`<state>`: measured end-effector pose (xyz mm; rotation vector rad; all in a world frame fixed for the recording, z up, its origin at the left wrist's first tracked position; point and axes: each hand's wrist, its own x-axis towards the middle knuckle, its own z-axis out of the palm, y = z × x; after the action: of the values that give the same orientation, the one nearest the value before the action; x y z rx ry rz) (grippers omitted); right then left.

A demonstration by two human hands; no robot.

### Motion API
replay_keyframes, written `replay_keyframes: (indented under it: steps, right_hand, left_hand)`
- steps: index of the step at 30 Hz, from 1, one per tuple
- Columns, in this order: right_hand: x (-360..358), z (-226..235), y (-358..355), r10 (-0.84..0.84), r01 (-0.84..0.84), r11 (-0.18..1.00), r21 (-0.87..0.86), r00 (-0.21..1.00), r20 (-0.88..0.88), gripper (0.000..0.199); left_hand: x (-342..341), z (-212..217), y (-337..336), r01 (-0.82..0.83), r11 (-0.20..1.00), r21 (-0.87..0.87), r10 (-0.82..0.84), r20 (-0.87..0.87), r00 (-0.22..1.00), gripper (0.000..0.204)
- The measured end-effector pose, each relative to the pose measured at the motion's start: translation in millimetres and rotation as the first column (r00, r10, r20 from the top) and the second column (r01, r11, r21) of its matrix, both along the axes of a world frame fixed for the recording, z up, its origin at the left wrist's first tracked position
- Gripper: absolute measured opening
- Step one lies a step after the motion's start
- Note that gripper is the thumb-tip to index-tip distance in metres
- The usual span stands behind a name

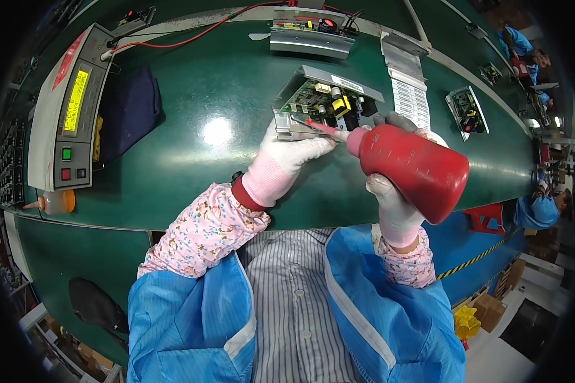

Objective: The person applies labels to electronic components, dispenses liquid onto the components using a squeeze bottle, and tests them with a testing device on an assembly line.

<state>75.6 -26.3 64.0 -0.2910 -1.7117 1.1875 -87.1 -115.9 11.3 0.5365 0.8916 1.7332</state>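
My left hand (pixel 284 159), in a white glove with a pink cuff, grips the near left edge of a power supply board (pixel 329 101) in a silver metal frame. The board is tilted above the table, its green circuit and yellow-and-black transformer showing. In my right hand (pixel 393 201), also gloved, a red squeeze bottle (pixel 418 167) lies on its side. The bottle's pale, red-tipped nozzle points left and reaches the board's near edge beside my left thumb. Whether the tip touches the board I cannot tell. Part of the right hand is hidden behind the bottle.
On the green table (pixel 191 185), a tester (pixel 67 115) with a lit yellow display stands left, near dark blue cloth (pixel 134 115) and a small orange bottle (pixel 59 202). Other boards (pixel 313 33) lie far ahead and right (pixel 467 112), around a label sheet (pixel 410 102). Co-workers sit far right.
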Motion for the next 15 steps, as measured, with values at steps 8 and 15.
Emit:
replay_keyframes:
  steps: [8,15]
  right_hand:
    - [0.4,4.3,-7.4,-0.203,0.2,0.979,0.048,0.977,0.059,0.073]
    - [-0.3,3.1,-9.5,-0.212,0.212,0.977,-0.026,0.977,0.012,0.07]
  left_hand:
    - [0.3,1.3,-1.4,-0.031,0.999,-0.016,0.03,-0.039,0.999,0.029]
    - [1.8,6.0,-1.9,-0.055,0.998,-0.02,0.054,-0.028,0.998,0.028]
